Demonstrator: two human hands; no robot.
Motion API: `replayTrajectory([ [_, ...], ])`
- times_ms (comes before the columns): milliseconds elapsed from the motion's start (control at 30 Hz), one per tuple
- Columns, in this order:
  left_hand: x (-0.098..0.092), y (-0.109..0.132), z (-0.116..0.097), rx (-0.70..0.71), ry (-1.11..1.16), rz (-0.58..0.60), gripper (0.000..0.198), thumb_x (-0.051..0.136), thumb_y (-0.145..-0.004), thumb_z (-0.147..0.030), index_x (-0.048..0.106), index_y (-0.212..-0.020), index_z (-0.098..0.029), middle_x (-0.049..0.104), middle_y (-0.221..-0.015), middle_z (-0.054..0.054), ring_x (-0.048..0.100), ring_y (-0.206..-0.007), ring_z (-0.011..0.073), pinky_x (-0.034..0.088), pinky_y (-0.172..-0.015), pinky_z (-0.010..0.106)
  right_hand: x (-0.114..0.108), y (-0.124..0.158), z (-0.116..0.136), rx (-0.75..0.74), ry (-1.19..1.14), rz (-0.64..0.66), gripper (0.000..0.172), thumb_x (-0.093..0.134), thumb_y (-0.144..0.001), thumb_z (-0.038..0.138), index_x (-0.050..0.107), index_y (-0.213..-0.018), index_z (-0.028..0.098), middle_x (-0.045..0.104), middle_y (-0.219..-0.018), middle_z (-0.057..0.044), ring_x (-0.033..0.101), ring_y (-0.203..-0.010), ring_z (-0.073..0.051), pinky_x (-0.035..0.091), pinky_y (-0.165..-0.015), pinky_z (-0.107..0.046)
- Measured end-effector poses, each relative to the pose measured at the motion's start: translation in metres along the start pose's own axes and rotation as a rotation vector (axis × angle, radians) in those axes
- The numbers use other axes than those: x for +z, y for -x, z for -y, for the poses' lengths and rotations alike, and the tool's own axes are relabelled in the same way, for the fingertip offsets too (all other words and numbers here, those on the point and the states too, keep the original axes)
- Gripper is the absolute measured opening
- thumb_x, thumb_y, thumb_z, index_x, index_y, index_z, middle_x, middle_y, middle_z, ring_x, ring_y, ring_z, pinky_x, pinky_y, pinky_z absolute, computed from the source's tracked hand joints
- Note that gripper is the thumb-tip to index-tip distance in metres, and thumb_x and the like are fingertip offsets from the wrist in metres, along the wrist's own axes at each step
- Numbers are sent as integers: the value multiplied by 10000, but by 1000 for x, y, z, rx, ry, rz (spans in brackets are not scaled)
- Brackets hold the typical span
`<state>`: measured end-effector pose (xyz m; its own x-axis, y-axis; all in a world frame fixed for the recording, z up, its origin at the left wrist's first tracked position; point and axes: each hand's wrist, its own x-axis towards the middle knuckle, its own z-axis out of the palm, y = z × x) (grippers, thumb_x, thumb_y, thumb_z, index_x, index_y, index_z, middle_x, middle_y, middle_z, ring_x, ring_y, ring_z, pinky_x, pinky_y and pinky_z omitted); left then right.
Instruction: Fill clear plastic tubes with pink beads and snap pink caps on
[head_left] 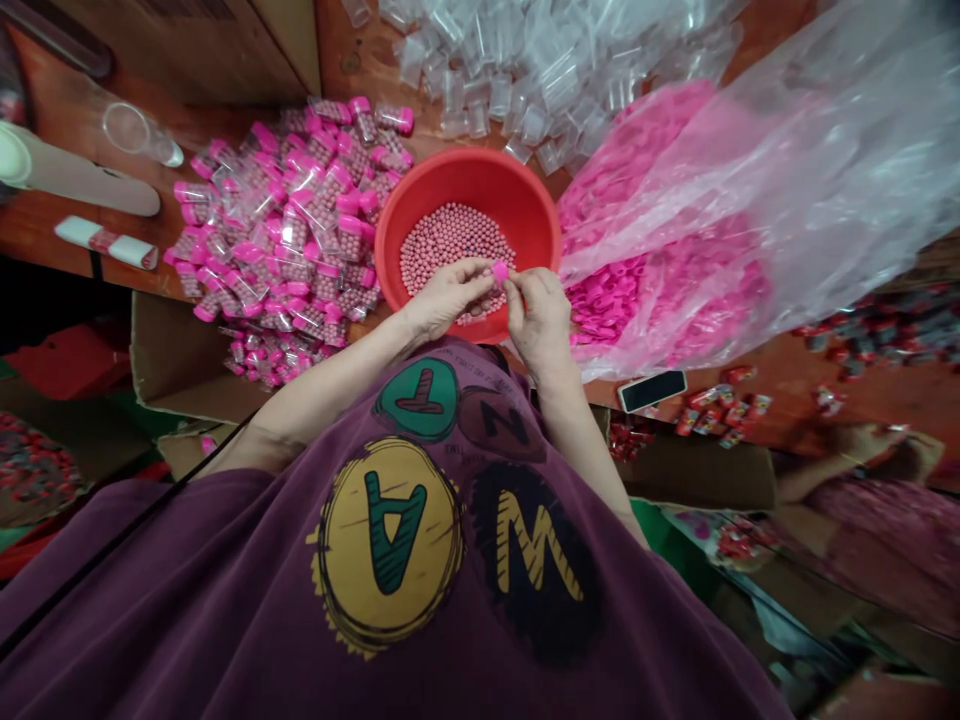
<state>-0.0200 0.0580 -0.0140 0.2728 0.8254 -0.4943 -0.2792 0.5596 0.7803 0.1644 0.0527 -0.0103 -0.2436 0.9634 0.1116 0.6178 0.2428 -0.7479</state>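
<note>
My left hand (448, 295) and my right hand (538, 310) meet over the near rim of a red bowl (525, 205) that holds small pink beads (454, 240). Between the fingertips of both hands sits a small pink cap (500, 271), apparently on a little clear tube that the fingers mostly hide. Both hands are closed in a pinch around it. A heap of filled tubes with pink caps (292, 220) lies left of the bowl.
Empty clear tubes (525, 70) are piled behind the bowl. A clear plastic bag of loose pink caps (675, 230) lies to the right. A phone (652, 390) and red-wrapped sweets (724, 405) lie at the table edge. Another person's hand (862, 445) works at right.
</note>
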Motion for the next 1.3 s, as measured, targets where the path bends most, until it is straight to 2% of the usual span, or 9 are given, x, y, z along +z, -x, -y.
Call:
replayTrajectory([
  [167,10,6,-23,121,-133,28,88,761,-1033,-228,752,-1101,-173,681,-865,5,607,-719,95,528,-724,261,-2,3,2,137,-213,-40,406,541,-1120,627,716,-1259,288,765,-1120,-66,713,-1013,-228,635,-969,-435],
  [267,11,7,-32,113,-156,56,75,735,-1032,-183,750,-1100,-153,685,-867,19,605,-718,105,522,-743,279,-7,3,7,105,-187,-41,462,510,-1131,642,732,-1360,309,775,-1145,-66,728,-1040,-239,641,-1009,-472],
  [400,8,6,-24,75,-107,22,106,754,-1036,-244,738,-1109,-169,663,-858,16,596,-710,113,514,-752,293,-8,5,16,67,-51,-34,461,455,-1161,583,773,-1378,330,749,-1105,-76,729,-1061,-264,636,-1041,-524],
  [533,7,6,-14,48,-89,4,125,731,-1050,-271,732,-1144,-188,661,-860,14,609,-751,129,515,-765,290,-6,8,19,114,-56,-29,474,454,-1164,578,778,-1407,333,726,-1091,-81,718,-1085,-275,632,-1063,-535],
  [733,8,0,-16,241,-350,-77,84,711,-969,-106,727,-1002,-182,717,-941,31,651,-958,184,538,-954,330,-3,5,17,156,-107,34,438,509,-1144,587,804,-1365,349,727,-1016,-65,705,-1030,-275,626,-1068,-546],
  [900,8,1,-13,100,-145,-53,6,708,-1032,-190,714,-1031,-189,660,-856,10,618,-797,142,524,-805,296,-3,-1,25,145,-37,6,495,443,-1160,586,795,-1378,313,716,-1060,-101,695,-1042,-293,635,-1058,-568],
  [1067,4,0,-11,6,118,-19,217,768,-1049,-398,708,-1089,-193,708,-863,9,651,-726,112,547,-737,266,-7,-6,26,96,-163,53,438,523,-1138,590,730,-1413,319,723,-1217,-97,706,-1178,-285,626,-1135,-573],
  [1167,0,-2,-15,18,108,-68,267,846,-989,-390,716,-1110,-192,775,-946,11,702,-780,103,579,-780,243,-3,-3,14,129,-360,-25,523,642,-1081,625,601,-1513,333,725,-1278,-70,706,-1234,-259,629,-1148,-554],
  [1300,-3,3,-18,56,57,-85,249,877,-955,-339,732,-1089,-186,812,-971,15,684,-742,79,543,-713,208,11,0,-9,206,-520,-141,626,728,-1029,657,484,-1529,371,729,-1239,-46,730,-1154,-224,672,-1054,-503],
])
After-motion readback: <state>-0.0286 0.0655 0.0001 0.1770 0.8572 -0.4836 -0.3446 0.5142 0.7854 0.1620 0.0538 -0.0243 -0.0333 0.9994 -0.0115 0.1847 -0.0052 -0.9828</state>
